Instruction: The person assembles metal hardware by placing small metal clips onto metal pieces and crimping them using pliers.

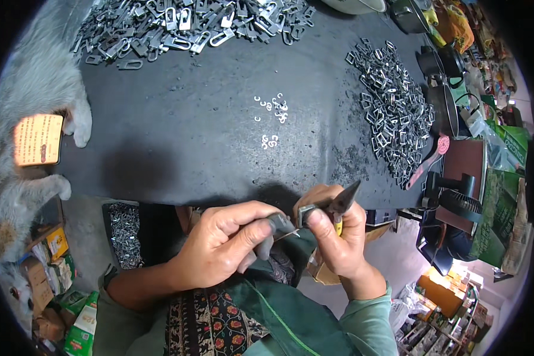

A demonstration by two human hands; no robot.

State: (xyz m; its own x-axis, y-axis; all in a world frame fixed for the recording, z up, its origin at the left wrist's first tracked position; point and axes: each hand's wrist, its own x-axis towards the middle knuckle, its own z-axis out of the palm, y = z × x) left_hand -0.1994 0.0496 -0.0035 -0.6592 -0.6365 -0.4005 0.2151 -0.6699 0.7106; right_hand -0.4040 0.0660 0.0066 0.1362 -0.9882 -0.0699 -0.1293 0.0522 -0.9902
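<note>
Both my hands are close together just off the near edge of the dark table [207, 148]. My left hand [219, 246] is closed in a pinch, with grey coverings on its fingertips [279, 224]. A thin, pale metal bit [292, 234] sticks out from that pinch; its kind is too small to tell. My right hand [341, 243] is wrapped round pliers with dark pointed jaws [345, 199] and a yellow handle [338, 227]. The same hand's thumb presses a small dark metal loop [305, 211]. Small silvery C-shaped rings [270, 107] lie scattered mid-table.
At the far left is a heap of flat metal loops [184, 24]; at the right, a pile of small metal frames [394, 113]. A grey cat [18, 77] lies at the left beside a lit phone [38, 140]. A pink slotted spoon [430, 160] and pots [442, 107] line the right.
</note>
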